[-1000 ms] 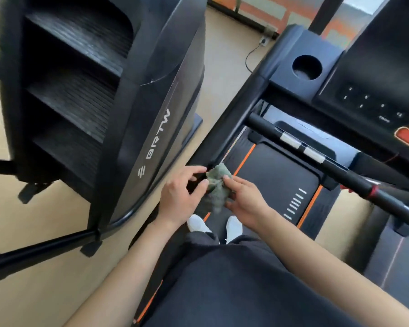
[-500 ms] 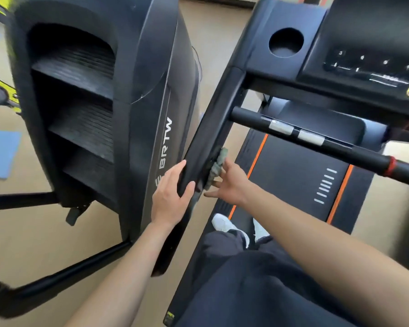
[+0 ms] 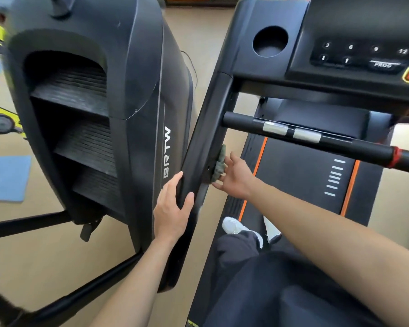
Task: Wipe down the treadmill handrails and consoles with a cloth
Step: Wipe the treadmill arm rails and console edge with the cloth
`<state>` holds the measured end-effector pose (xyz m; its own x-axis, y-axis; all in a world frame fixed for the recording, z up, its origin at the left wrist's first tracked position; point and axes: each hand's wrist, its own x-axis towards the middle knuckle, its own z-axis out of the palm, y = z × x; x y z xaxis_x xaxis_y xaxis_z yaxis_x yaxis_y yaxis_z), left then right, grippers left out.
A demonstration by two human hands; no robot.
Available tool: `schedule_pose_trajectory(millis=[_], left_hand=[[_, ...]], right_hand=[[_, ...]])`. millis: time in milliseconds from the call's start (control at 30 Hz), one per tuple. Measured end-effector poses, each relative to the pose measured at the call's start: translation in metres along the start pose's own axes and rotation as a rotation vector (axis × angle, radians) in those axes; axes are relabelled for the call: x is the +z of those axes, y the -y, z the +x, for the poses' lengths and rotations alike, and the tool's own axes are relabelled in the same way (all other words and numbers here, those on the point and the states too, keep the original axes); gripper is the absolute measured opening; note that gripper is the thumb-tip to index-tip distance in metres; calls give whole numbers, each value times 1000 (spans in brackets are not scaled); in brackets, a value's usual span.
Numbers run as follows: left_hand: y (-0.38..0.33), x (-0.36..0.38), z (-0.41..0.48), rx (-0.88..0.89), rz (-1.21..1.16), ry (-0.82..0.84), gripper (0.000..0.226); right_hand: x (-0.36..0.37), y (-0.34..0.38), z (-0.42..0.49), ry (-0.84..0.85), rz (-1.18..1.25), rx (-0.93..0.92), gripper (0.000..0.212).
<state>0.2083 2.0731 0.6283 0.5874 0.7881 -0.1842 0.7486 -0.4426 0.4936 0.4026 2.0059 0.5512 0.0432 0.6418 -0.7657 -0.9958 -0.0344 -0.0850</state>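
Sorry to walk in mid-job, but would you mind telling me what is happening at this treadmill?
A person stands on the treadmill belt, wiping its left side handrail. The left hand grips the rail's lower end from the outside, while the right hand presses a grey-green cloth against the rail's inner face with straight fingers. The console above and the crossbar are untouched right now.

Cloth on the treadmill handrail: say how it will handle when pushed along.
The cloth looks bunched and creased under the right hand, so probably floppy and light. Pressed against the smooth handrail, it should slide easily, yet likely drop if released.
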Motion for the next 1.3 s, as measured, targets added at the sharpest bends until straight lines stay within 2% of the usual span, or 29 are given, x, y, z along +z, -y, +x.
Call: schedule_pose_trajectory(millis=[200,367,633,733,900,1033,1300], left_hand=[[-2,0,1,-6,10,-3,53],[-1,2,1,-8,30,-7,54],[-4,3,0,0,58,-18,55],[-3,4,0,-1,65,-21,54],[-1,4,1,-7,62,-13,52],[1,2,2,-15,29,12,53],[5,0,2,-6,-52,35,53]], right_hand=[[15,33,10,-18,218,-80,46],[14,33,20,-2,288,-114,54],[-5,-6,10,48,5,-51,54],[0,1,0,19,-108,-107,47],[16,30,10,-55,-183,-212,47],[6,12,21,-55,-236,-131,55],[-29,-84,7,0,-306,78,57]])
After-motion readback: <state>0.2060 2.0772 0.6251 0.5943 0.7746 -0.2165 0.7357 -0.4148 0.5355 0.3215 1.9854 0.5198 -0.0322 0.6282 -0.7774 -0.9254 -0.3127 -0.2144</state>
